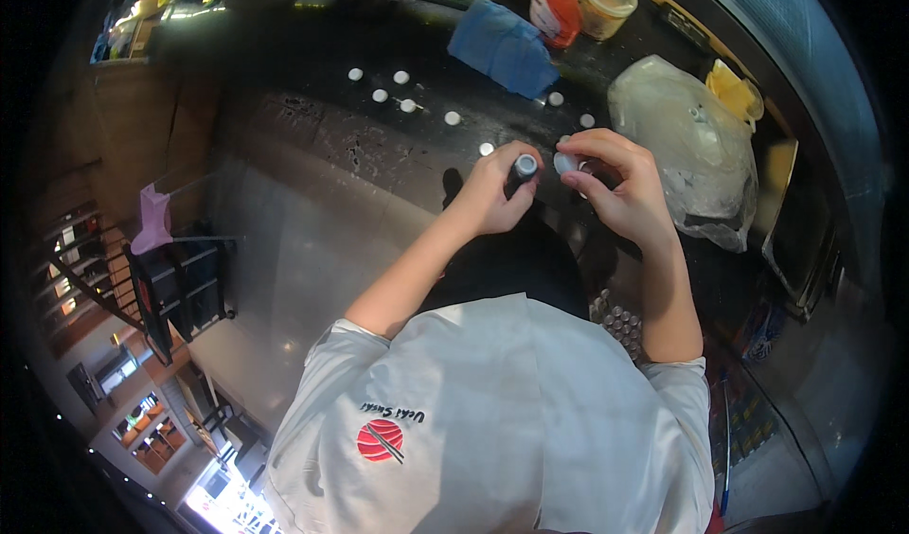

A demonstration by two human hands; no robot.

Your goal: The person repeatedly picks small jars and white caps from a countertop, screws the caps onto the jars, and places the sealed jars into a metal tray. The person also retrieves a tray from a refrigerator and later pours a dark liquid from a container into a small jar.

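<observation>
While the left hand gripped a bottle, the right hand pinched a cap; black lettering adjoined a red emblem on the shirt.

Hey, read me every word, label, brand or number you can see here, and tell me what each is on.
Pale shirt: dark lettering beside a round red emblem; legible, but I won't copy out the wording.
Bright panel, lower left: dark marks, too blurred to read.
Red bottle: markings too small to read.
Small container in the left hand: no text I can make out.
</observation>
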